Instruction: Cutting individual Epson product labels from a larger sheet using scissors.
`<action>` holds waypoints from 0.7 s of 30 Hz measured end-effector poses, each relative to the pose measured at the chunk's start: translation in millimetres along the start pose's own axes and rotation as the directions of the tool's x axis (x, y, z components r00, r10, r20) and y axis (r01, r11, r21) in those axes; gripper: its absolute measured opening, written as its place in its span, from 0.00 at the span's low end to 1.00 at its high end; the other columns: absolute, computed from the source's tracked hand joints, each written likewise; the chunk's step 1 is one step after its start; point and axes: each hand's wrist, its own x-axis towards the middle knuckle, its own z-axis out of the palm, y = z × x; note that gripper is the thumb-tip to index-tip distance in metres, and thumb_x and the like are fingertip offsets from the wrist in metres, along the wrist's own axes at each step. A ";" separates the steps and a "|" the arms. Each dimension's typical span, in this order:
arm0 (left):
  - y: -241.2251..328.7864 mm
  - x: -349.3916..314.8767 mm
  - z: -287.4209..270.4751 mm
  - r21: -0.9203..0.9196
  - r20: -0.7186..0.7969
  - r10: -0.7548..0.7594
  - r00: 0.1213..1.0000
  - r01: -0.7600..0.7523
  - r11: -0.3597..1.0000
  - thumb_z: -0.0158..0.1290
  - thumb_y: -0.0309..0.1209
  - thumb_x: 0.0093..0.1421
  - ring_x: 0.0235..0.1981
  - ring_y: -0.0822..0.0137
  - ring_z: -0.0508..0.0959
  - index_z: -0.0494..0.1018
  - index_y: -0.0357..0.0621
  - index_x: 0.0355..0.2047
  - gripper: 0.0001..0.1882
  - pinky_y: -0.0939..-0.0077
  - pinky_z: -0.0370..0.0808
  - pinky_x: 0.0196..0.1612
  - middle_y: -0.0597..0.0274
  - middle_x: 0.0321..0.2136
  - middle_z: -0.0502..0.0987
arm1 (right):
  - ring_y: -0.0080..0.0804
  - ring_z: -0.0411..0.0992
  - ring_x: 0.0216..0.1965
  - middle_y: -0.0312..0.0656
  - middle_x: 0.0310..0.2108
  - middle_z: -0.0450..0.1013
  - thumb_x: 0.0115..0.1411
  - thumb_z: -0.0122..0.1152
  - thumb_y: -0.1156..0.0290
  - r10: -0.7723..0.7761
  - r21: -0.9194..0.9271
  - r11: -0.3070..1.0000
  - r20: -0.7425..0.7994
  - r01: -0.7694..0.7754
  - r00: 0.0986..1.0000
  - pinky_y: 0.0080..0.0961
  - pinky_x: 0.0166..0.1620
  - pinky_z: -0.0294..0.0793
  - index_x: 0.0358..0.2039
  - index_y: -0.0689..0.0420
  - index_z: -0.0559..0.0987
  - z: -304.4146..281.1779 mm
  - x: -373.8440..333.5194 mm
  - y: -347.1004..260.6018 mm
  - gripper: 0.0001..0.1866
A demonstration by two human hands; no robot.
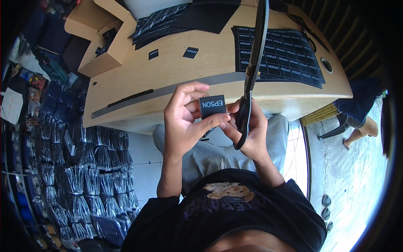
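Observation:
My left hand (178, 115) pinches a small dark label (213, 107) with pale lettering between thumb and fingers, just off the near edge of the desk. Beside it, my right hand (257, 132) is closed around the black handles of large scissors (252, 69), whose blades point up and away from me. The right fingertips come close to the label's lower right edge; whether they touch it I cannot tell. Two similar cut pieces, one label (153, 54) and another label (190, 52), lie on the desk. A dark sheet (285, 56) printed with rows of such labels rests behind the scissors.
A long metal ruler (176, 91) lies along the near part of the desk (126, 80). An open cardboard box (100, 59) stands at the far left, by more dark sheets (210, 14). Plastic-wrapped bundles (79, 185) fill the left side. Another person's leg (361, 130) shows at right.

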 end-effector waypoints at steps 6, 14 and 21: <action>-16.2 -15.4 13.2 -0.105 -0.126 0.162 0.979 -0.176 0.979 0.62 0.19 0.48 0.38 0.64 0.77 0.59 0.34 0.51 0.32 0.77 0.77 0.37 0.47 0.43 0.68 | 0.10 0.59 0.21 0.36 0.32 0.69 0.50 0.64 0.82 -0.028 -0.075 0.997 -0.079 0.022 0.996 0.10 0.24 0.58 0.36 0.61 0.66 -4.4 3.5 -4.0 0.16; -21.6 -22.5 4.6 0.081 0.055 0.122 0.991 -0.126 0.989 0.53 0.21 0.57 0.43 0.70 0.74 0.70 0.33 0.45 0.14 0.80 0.75 0.41 0.57 0.44 0.71 | 0.14 0.62 0.26 0.35 0.30 0.69 0.50 0.65 0.79 0.075 -0.149 0.986 0.016 -0.072 0.997 0.12 0.31 0.62 0.36 0.62 0.67 -13.3 6.9 -18.1 0.16; -26.2 -25.4 1.6 -0.042 -0.078 0.047 0.996 -0.051 0.998 0.58 0.14 0.49 0.41 0.69 0.76 0.68 0.32 0.49 0.25 0.80 0.77 0.41 0.54 0.45 0.71 | 0.17 0.60 0.26 0.34 0.26 0.63 0.45 0.69 0.49 0.165 -0.194 0.973 0.198 -0.127 0.966 0.15 0.30 0.60 0.33 0.60 0.66 -46.0 -11.7 -13.9 0.30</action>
